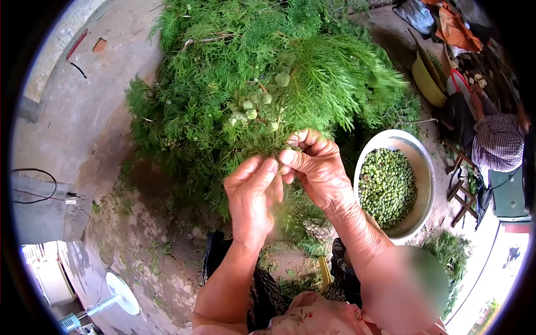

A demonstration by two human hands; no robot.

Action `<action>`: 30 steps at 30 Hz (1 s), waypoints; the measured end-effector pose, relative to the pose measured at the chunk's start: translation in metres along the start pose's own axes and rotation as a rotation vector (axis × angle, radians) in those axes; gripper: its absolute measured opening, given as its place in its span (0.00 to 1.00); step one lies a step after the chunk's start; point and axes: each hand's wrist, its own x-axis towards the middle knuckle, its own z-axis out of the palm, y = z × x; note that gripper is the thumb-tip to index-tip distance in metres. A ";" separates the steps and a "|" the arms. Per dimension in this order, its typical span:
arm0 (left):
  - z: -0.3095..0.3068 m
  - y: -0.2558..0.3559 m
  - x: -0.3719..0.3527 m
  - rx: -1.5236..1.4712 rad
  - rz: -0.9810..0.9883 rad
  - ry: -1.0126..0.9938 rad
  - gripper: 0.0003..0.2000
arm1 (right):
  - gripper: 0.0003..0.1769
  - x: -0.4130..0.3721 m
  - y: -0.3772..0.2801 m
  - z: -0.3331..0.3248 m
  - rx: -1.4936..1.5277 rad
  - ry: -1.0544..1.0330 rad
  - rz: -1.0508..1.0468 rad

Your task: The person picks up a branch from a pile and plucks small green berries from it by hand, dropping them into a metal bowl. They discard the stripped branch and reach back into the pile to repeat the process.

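Note:
Both hands meet in the middle of the view on a leafy evergreen sprig with pale green cones. My left hand is closed, thumb and fingers pinched at the sprig's lower stem. Beside it, my right hand also pinches the stem, its thumb tip close to the left thumb. Exactly what lies between the fingertips is partly hidden. The sprig's feathery upper end leans to the right and is somewhat blurred. Behind the hands rises a large heap of cut evergreen branches.
A metal basin holding many green cones stands right of my hands. Farther right are a yellow basin, another person in a checked garment and a wooden stool. A fan stands at lower left.

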 end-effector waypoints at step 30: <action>-0.007 0.004 -0.001 0.054 -0.064 -0.002 0.06 | 0.08 -0.006 -0.001 0.008 -0.177 0.192 -0.015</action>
